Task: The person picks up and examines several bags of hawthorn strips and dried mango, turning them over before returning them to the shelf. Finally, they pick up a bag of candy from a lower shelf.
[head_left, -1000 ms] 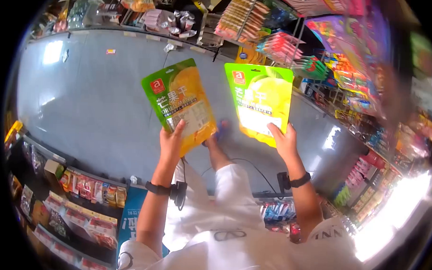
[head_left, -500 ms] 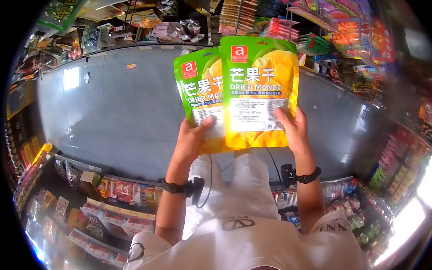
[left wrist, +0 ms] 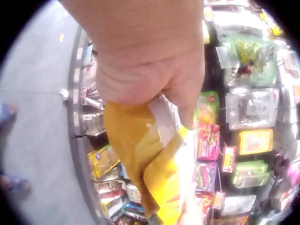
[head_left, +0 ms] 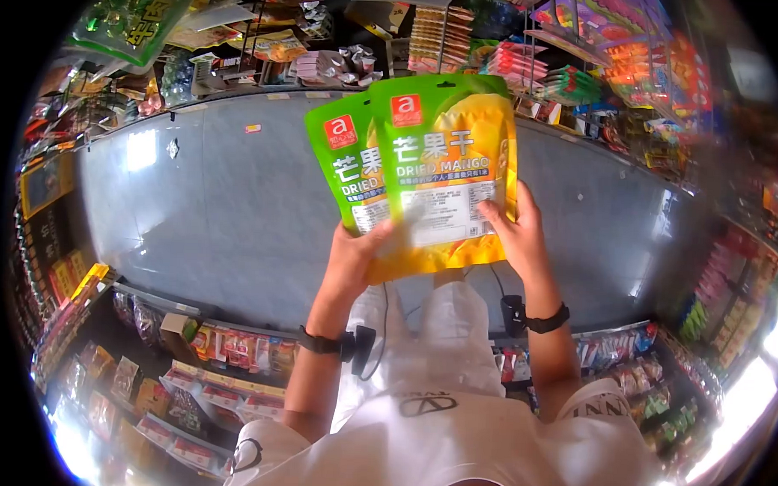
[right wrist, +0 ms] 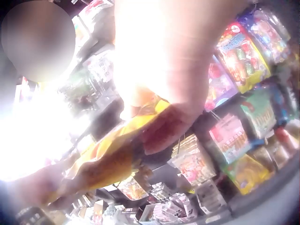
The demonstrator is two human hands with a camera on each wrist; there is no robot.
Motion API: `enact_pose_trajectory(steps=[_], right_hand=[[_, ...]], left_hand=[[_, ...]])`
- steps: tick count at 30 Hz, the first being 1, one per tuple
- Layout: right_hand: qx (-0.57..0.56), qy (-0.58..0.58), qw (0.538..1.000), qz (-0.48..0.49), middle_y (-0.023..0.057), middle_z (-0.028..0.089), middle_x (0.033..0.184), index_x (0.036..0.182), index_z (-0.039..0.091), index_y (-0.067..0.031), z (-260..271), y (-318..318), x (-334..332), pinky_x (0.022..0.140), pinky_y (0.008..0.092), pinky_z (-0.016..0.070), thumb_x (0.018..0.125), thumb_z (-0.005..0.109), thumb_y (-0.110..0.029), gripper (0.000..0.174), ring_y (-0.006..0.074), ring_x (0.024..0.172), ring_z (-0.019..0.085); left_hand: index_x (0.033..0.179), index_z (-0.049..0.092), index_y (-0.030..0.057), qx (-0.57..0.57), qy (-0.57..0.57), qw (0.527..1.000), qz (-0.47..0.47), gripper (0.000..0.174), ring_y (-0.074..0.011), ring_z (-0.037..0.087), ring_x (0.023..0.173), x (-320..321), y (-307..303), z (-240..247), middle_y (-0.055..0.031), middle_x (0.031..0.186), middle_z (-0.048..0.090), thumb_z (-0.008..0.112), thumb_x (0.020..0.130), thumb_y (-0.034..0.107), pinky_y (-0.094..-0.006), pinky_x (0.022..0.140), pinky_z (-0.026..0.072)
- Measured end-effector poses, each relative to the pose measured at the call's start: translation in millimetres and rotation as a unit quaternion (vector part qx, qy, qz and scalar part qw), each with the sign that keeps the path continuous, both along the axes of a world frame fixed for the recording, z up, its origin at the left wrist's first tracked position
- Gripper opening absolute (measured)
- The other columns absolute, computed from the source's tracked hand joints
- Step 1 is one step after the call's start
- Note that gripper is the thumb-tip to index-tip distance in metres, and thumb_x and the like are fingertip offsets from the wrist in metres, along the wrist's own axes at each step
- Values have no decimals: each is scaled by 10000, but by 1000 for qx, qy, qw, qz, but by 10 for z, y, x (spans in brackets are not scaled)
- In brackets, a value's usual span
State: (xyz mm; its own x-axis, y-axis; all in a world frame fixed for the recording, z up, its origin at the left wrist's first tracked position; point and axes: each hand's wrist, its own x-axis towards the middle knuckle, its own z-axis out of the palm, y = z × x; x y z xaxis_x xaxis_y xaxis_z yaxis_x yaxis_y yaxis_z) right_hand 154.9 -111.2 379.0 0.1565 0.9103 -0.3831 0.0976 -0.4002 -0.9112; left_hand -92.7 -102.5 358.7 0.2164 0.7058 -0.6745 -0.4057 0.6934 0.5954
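Observation:
Two green and yellow dried mango bags are held up side by side in the head view. My left hand [head_left: 354, 257] pinches the lower edge of the left bag [head_left: 330, 159], thumb on its front. The right bag [head_left: 447, 172] overlaps it in front and covers its right part; my right hand [head_left: 519, 237] grips its lower right side, thumb on the white label. In the left wrist view my left hand [left wrist: 150, 79] is around a yellow bag [left wrist: 129, 136]. The right wrist view shows my right hand [right wrist: 164, 79] holding a yellow bag edge [right wrist: 110, 145], partly overexposed.
Grey floor [head_left: 219, 211] lies beyond the bags. Racks of hanging snack packets [head_left: 439, 39] line the far side. Low shelves with packets [head_left: 244, 348] stand on the near side, left and right of the person's legs.
The two bags, apart a second ago, have come together and overlap. Since the half-second frame they have shifted slightly left in view and tilted a little, with both hands still gripping.

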Motion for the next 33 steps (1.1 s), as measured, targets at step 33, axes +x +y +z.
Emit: enact_pose_trajectory(steps=[33], right_hand=[[-89,320,931,-151,101,609,1127,1275,484,1,-177,132,-597,797,289,512,824,584,-100,473,177,952,623]], left_hand=[[1366,423,116,96,25,978,182,393,-174,523,1168,-811,187,-217,-51,1272,539,463,1025,307,-366,974,465]])
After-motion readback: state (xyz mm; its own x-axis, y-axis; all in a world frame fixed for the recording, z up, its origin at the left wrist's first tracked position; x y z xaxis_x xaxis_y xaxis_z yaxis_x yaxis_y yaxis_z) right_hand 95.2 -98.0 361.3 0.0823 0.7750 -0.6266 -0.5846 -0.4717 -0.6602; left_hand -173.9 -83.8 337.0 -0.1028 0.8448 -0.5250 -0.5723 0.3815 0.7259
